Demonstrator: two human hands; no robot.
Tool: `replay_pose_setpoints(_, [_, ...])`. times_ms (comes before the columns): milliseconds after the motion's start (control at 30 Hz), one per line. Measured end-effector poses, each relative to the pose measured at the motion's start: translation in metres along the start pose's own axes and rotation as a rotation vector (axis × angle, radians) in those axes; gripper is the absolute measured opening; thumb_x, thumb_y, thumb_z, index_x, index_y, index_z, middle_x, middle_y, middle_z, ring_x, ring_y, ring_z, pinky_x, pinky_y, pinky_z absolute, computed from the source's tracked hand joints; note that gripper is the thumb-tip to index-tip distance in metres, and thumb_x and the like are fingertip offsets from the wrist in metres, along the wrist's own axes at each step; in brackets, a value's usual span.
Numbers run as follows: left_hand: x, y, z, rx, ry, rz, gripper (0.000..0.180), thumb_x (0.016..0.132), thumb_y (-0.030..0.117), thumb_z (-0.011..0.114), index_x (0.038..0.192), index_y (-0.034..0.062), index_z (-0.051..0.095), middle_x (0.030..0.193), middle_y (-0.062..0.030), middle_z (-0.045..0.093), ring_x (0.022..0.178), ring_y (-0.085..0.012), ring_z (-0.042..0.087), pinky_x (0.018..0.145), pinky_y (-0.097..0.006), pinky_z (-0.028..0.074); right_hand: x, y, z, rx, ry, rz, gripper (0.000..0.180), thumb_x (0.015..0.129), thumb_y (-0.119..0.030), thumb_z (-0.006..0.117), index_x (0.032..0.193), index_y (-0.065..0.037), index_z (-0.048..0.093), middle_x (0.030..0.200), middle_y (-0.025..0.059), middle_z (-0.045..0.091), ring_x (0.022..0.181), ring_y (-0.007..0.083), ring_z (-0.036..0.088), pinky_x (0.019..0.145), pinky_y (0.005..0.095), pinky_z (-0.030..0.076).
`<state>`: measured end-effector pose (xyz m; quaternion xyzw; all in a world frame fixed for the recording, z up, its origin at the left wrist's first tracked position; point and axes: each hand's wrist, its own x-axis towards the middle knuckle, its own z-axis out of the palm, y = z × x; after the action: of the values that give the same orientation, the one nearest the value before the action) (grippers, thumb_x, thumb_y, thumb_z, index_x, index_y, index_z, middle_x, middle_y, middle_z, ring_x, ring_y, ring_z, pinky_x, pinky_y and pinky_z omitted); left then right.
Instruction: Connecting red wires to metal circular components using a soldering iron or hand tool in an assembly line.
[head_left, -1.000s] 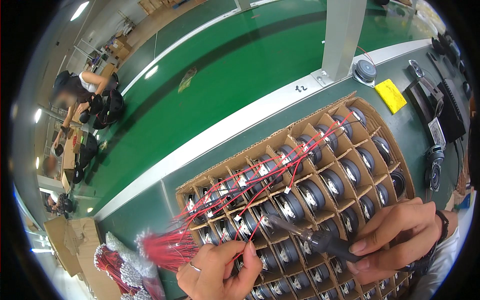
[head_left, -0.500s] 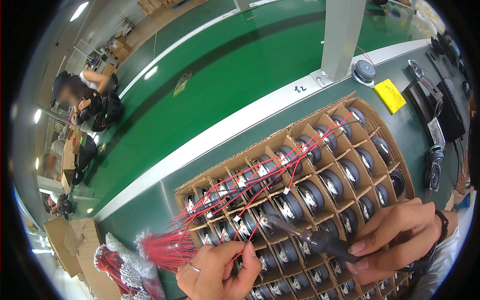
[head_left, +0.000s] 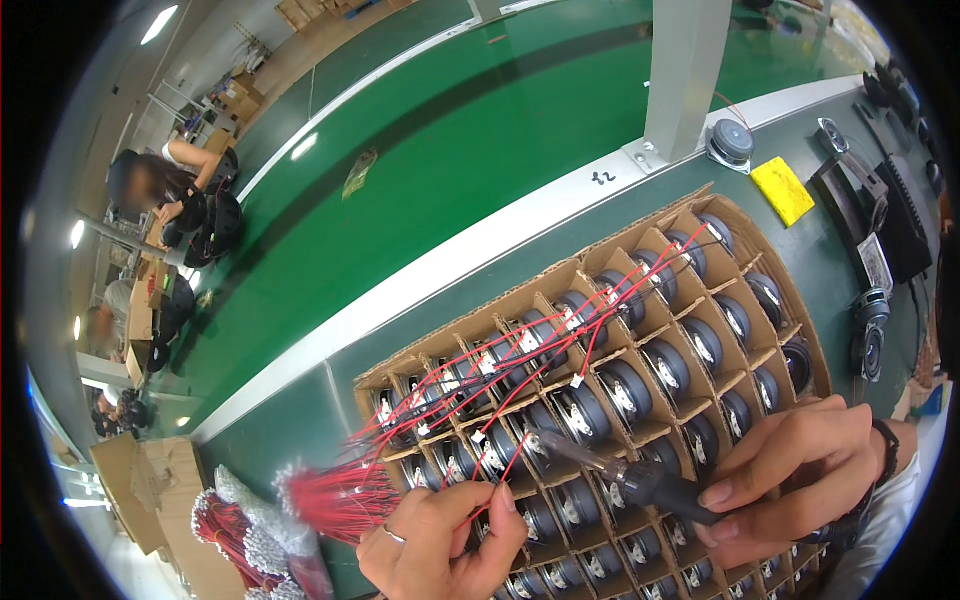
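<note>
My right hand [head_left: 800,475] grips a soldering iron [head_left: 655,488] by its black handle. Its metal tip reaches over a speaker in the second row of a divided cardboard box [head_left: 742,228]. Between the thumb and forefinger of my left hand [head_left: 440,540] is a thin red wire [head_left: 516,458], whose far end rises close to the iron's tip. Whether tip and wire touch cannot be made out. Round black speakers [head_left: 625,390] stand on edge in the compartments, with pale terminals showing. Several red and black wires [head_left: 530,345] with white connectors lie across the far rows.
Left of the box lie a bundle of red wires [head_left: 340,500] and a bagged bundle with white ends [head_left: 225,530]. A loose speaker [head_left: 732,142], a yellow sponge [head_left: 784,190] and a metal post [head_left: 688,80] stand behind. Other people sit far left.
Both hands keep nearly the same pose, the iron and wire still close together. The view has shifted very slightly. A person at far left has moved their head and arms a little.
</note>
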<state>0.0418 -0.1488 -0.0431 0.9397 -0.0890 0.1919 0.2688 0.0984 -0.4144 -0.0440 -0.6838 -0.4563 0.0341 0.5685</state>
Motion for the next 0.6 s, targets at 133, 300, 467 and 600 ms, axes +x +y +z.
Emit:
replay_pose_setpoints(133, [0.0000,0.0000,0.0007,-0.002,0.000,0.003,0.013,0.080,0.004,0.080,0.088,0.0047,0.069,0.060,0.0007,0.050,0.048,-0.0076,0.041,0.046,-0.022,0.035,-0.0012,-0.0024,-0.0005,0.023,0.003,0.023,0.017,0.069,0.009,0.085,0.081,0.004,0.074,0.102,0.0172,0.066,0.082,0.0228,0.071,0.075,0.0260,0.061])
replay_pose_setpoints(300, [-0.0004,0.0000,0.0005,-0.002,-0.004,-0.006,0.014,0.080,0.003,0.080,0.089,0.0044,0.069,0.060,0.0013,0.049,0.048,-0.0067,0.041,0.046,-0.022,0.034,-0.0005,-0.0023,-0.0010,0.032,0.000,0.029,0.018,0.069,0.010,0.085,0.081,0.005,0.074,0.104,0.0179,0.066,0.084,0.0230,0.071,0.076,0.0264,0.061])
replay_pose_setpoints(467, [0.0000,-0.0003,-0.0002,-0.002,-0.004,0.001,0.014,0.079,0.003,0.079,0.089,0.0043,0.069,0.060,0.0015,0.049,0.048,-0.0064,0.040,0.045,-0.021,0.034,-0.0055,0.0019,-0.0009,0.077,0.009,0.046,0.018,0.068,0.009,0.086,0.081,0.005,0.074,0.103,0.0174,0.066,0.084,0.0229,0.071,0.076,0.0262,0.061])
replay_pose_setpoints(600, [-0.0008,-0.0009,0.0006,-0.001,0.005,0.004,0.014,0.079,0.003,0.080,0.089,0.0041,0.069,0.060,0.0013,0.050,0.048,-0.0063,0.040,0.045,-0.021,0.034,-0.0066,0.0031,-0.0006,0.115,0.020,0.064,0.018,0.068,0.008,0.086,0.080,0.004,0.074,0.103,0.0169,0.066,0.084,0.0225,0.071,0.076,0.0261,0.061])
